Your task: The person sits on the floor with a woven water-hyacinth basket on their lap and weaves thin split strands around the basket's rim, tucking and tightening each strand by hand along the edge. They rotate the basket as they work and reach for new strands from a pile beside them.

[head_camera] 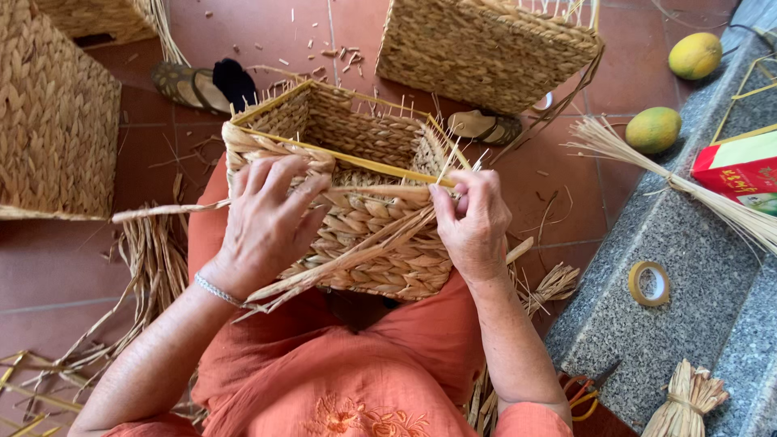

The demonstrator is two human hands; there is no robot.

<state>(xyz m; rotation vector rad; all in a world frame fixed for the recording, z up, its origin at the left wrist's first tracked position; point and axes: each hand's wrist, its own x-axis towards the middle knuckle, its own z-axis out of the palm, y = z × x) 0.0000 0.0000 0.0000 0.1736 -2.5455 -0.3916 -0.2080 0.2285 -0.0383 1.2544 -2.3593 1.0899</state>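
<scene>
A half-woven straw basket (356,137) with a yellow wire frame rests on my lap, its open side facing away from me. My left hand (267,222) lies flat against the basket's near wall, with its fingers pressing a flat straw strand (380,192) at the rim. My right hand (469,222) pinches the same strand near the rim's right corner. More loose strands (348,259) run diagonally across the wall, down towards my left wrist.
Finished woven baskets stand at the far right (486,48) and at the left (57,121). Sandals (198,85) and straw scraps lie on the red tile floor. On the grey stone step to the right lie a tape roll (649,283), two mangoes (654,129), a red box (740,170) and straw bundles (688,396).
</scene>
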